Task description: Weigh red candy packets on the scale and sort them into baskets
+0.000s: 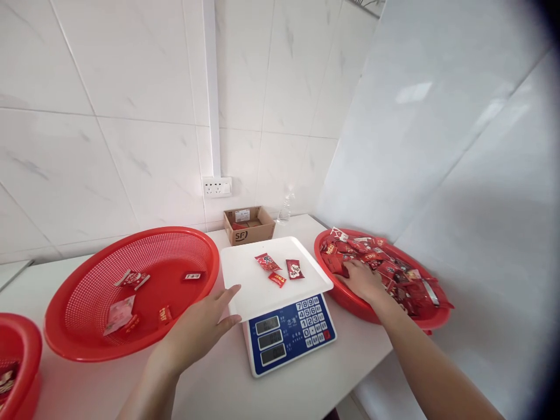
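My left hand (203, 326) hovers by the left edge of the scale's white tray (245, 297), fingers apart and holding nothing. Three small red packets lie on the tray: a larger patterned packet (267, 262), a dark red packet (294, 269) and a small bright red packet (277, 279). The blue and white digital scale (291, 332) has a keypad and three displays, too faint to read surely. My right hand (364, 281) reaches into the right red basket (350, 300), its fingers closed about a red packet (335, 263) among many others; the fingertips are partly hidden.
A large red perforated basket (153, 248) on the left holds several scattered packets. Another red basket (26, 338) is cut off at the left edge. Behind the scale stand an open cardboard box (247, 234) and a clear plastic bottle (285, 210), close to the tiled wall.
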Demonstrator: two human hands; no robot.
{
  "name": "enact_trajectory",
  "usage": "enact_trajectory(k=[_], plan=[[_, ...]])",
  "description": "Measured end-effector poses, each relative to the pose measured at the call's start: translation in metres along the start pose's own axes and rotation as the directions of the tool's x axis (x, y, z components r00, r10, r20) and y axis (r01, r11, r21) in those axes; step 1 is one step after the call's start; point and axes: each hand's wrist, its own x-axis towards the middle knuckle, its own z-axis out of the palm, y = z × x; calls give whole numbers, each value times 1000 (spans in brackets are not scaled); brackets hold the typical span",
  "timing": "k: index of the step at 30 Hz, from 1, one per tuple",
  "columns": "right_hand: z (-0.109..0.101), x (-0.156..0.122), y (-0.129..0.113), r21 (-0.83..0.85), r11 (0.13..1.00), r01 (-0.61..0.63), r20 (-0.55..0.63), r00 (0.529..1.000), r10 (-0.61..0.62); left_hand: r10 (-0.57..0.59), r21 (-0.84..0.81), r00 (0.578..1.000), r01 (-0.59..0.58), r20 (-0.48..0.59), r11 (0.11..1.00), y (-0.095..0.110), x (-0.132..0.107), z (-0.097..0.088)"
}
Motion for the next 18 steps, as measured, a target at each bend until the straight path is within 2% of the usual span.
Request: enact_trajectory(k=[4,9,11,12,14,16,18], plan=[[0,1,-4,48,999,3,16,1000,-4,-6,-3,1000,6,9,1000,3,-1,-1],[0,1,-3,161,986,38,-26,999,-34,-6,7,1000,6,24,1000,5,-1,-1],[0,2,0,246,968,52,-104,994,-27,-5,3,1000,5,25,1000,5,-1,-1],[0,2,0,316,947,65,-180,984,-7,-8,3,1000,8,25,1000,5,-1,-1],[-1,2,-3,467,872,145,-377,925,49,-14,3,999,14,29,1000,5,-1,-1],[-2,-4,-14,544,788,287,-551,831,78,-14,4,1000,14,28,1000,6,-2,-1],[-1,-15,-32,504,745,436,-651,759,-4,-6,6,1000,6,25,1000,6,-3,-1]])
